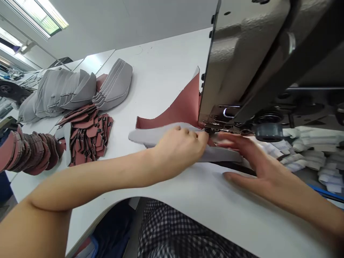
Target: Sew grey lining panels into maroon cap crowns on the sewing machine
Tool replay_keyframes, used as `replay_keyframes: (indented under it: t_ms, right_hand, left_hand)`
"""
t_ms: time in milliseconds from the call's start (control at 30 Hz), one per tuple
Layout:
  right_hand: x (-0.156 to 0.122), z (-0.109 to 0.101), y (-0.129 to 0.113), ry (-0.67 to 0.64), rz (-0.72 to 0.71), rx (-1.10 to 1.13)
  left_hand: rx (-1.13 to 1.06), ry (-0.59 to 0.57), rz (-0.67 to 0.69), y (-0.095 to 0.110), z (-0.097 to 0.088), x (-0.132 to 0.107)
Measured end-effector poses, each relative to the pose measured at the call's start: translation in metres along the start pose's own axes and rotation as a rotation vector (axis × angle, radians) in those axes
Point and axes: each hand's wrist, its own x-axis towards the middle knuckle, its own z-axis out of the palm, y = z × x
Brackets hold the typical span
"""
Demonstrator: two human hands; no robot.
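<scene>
Under the head of a sewing machine (231,68) lies a fabric piece, with a dusty-red panel (176,105) standing up behind and a grey edge (150,135) folded along the front. My left hand (181,148) is closed on the grey edge, knuckles up, its fingertips close to the presser foot (211,129). To the right of the foot, my right hand (258,163) is slightly blurred, with fingers stretched over the fabric's right end and the thumb apart on the white table (188,193). The needle point is hidden by the fingers and the machine.
Stacks of grey fabric pieces (64,87) and another grey stack (115,84) lie at the left. Nearer are small red pieces (90,138) and a row of rounded red pieces (32,150). Bundled white-grey strips (309,147) sit at right, behind my right hand.
</scene>
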Motion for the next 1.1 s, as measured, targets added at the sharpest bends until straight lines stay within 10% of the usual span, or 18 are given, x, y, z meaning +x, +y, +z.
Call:
replay_keyframes:
  t_ms: [100,367,667,1100]
  right_hand:
    - [0.009,0.005,-0.001,-0.085,-0.038,-0.156]
    - [-0.001,0.022,0.014,-0.059,-0.787,-0.416]
    - [-0.013,0.034,0.012,0.026,-0.764,-0.513]
    - [-0.005,0.043,0.008,0.098,-0.749,-0.586]
  left_hand:
    - [-0.041,-0.018,0.003,-0.009,-0.006,0.009]
    - [-0.187,0.025,-0.103,-0.006,0.012,0.031]
    - [-0.548,-0.059,-0.171,0.012,0.025,0.028]
    - [-0.413,0.013,-0.087,-0.006,0.028,0.037]
